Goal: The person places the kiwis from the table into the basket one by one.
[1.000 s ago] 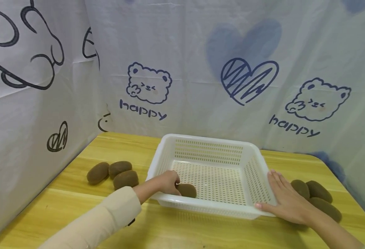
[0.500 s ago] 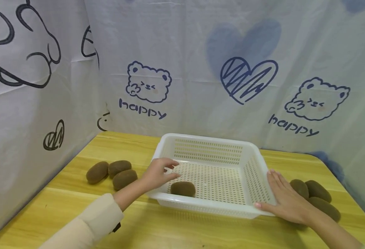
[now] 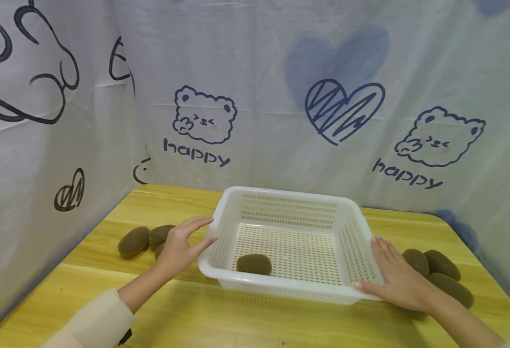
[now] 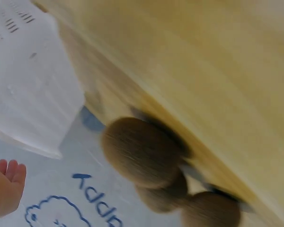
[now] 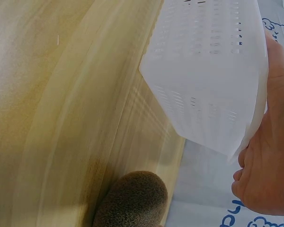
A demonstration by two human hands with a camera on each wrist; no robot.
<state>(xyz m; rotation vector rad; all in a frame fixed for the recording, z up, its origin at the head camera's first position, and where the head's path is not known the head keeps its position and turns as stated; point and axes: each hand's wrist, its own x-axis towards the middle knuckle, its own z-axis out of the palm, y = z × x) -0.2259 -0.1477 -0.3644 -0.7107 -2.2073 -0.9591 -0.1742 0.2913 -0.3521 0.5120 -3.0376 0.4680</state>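
Note:
One kiwifruit (image 3: 254, 264) lies inside the white plastic basket (image 3: 281, 285), near its front left corner. My left hand (image 3: 181, 246) hovers just outside the basket's left rim, holding nothing, its thumb and fingers spread apart. Behind and beside this hand sits a group of kiwifruits (image 3: 134, 241), one of them mostly hidden by the hand. In the left wrist view these kiwifruits (image 4: 139, 151) appear close by. My right hand (image 3: 400, 280) rests on the basket's right rim with straight fingers, and its thumb touches the front corner.
Several more kiwifruits (image 3: 450, 290) lie on the wooden table (image 3: 246, 324) right of the basket, partly behind my right hand. A printed white cloth (image 3: 263, 145) hangs along the back and left of the table.
My left hand let go of the kiwifruit in the basket, rose out and moved left past the rim toward the left group. The right hand stayed on the basket.

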